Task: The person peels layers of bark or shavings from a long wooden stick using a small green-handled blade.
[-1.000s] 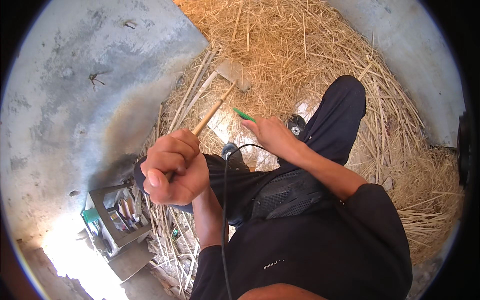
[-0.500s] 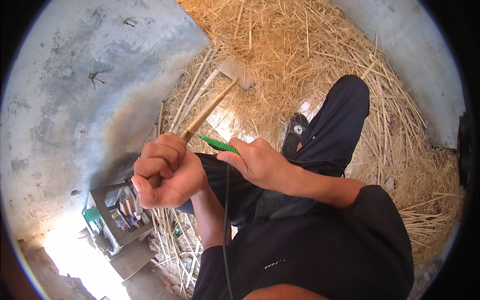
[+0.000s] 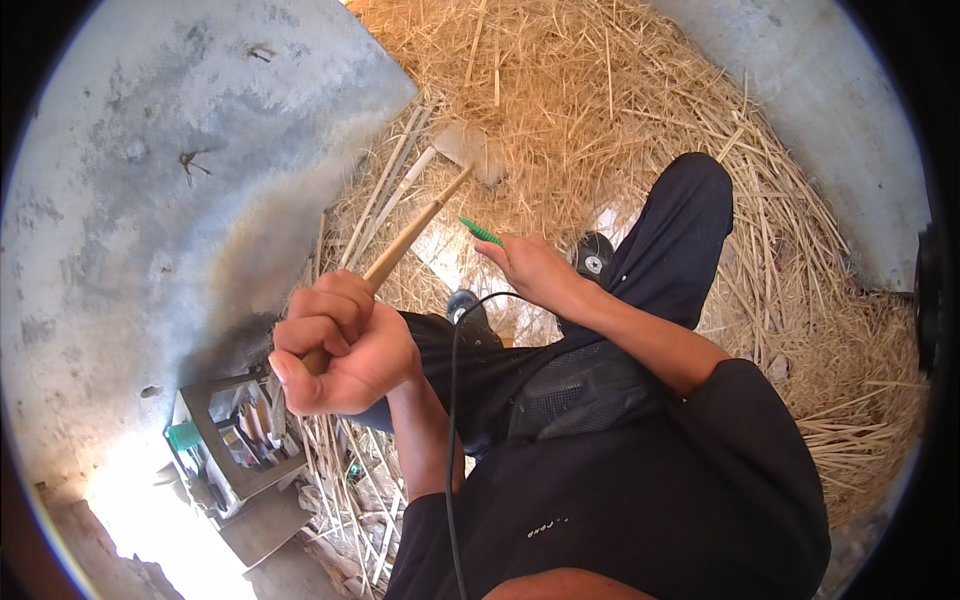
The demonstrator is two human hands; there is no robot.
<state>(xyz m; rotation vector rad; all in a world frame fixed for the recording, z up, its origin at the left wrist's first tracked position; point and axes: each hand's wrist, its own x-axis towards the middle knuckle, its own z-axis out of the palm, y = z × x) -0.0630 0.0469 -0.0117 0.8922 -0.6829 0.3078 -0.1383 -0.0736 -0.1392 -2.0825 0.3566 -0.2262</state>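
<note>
1. Straw (image 3: 620, 110) covers the ground, heaped between grey walls.
2. The left hand (image 3: 340, 345) has its fingers clamped round a wooden handle (image 3: 410, 240), whose flat blade (image 3: 470, 150) rests on the straw ahead.
3. The right hand (image 3: 530, 270) pinches a small green ridged piece (image 3: 480, 232), close beside the handle but not touching it.
4. Judging by this, the piece is not yet applied to the tool; that work seems to remain.
5. A crate of tools (image 3: 235, 440) sits below left.

Wooden-handled hoe (image 3: 432, 205), green comb (image 3: 481, 232), straw (image 3: 600, 120)
</note>
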